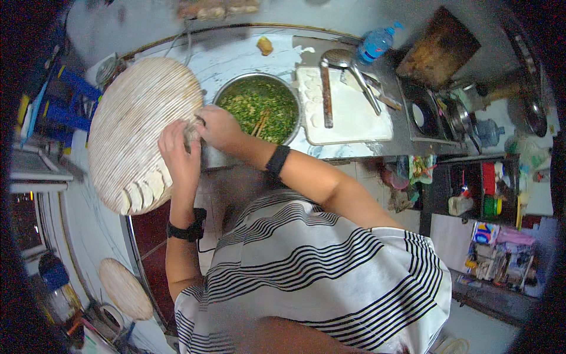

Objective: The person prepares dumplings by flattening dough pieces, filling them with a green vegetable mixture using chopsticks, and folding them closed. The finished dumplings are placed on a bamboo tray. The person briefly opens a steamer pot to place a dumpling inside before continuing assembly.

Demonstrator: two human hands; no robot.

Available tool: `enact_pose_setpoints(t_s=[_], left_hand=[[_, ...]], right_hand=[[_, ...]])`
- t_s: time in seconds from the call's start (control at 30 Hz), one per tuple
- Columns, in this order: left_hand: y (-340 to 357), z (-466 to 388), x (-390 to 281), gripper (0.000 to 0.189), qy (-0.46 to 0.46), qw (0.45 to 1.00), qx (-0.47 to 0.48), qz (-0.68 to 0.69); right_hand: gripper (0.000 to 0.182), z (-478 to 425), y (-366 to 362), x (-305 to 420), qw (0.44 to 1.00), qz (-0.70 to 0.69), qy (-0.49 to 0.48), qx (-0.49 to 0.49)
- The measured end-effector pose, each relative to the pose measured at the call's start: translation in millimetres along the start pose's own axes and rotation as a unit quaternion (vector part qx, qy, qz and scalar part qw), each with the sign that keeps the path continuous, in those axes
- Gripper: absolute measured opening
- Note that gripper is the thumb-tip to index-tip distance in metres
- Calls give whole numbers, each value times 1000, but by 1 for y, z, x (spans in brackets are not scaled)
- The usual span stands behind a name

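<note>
My left hand and my right hand meet over the right edge of a round, ridged tray. Between their fingers is a small pale item, perhaps a dumpling, blurred and mostly covered. Several folded dumplings lie in a row at the tray's near edge. Beside my right hand stands a metal bowl of chopped green filling, with wooden chopsticks in it. Farther right, a floured board bears dough pieces, a wooden rolling pin and a metal-handled utensil.
A blue plastic bottle and a yellowish lump stand at the back of the counter. A dark cutting board leans beside the stove. Blue plastic stools are at the far left, beyond the tray.
</note>
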State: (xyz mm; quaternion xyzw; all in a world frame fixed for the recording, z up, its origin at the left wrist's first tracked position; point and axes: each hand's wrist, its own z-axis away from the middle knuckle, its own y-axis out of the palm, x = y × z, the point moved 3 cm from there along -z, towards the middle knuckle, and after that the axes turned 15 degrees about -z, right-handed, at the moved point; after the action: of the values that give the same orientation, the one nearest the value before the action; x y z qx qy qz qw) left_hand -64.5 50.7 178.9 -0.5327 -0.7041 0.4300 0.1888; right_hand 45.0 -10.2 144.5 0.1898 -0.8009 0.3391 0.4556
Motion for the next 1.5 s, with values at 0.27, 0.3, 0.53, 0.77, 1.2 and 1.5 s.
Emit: enact_pose_setpoints(t_s=[0.27, 0.3, 0.53, 0.77, 1.2, 1.5], left_hand=[[31, -9, -97, 37, 88, 992, 76, 57], [37, -12, -110, 37, 99, 990, 79, 59], [89, -23, -213, 32, 165, 968, 146, 120], [184, -17, -336, 29, 263, 886, 288, 252], [320, -10, -467, 40, 395, 895, 184, 100], [323, -2, -487, 35, 418, 874, 224, 103]], right_hand=[[16, 73, -184, -84, 982, 109, 44, -146], [17, 89, -208, -105, 973, 156, 115, -129], [17, 183, -359, -190, 900, 296, 219, -233], [31, 192, -439, -253, 889, 341, 211, -222], [28, 194, -487, -302, 929, 312, 140, -143], [37, 195, -489, -299, 952, 189, 206, -123]])
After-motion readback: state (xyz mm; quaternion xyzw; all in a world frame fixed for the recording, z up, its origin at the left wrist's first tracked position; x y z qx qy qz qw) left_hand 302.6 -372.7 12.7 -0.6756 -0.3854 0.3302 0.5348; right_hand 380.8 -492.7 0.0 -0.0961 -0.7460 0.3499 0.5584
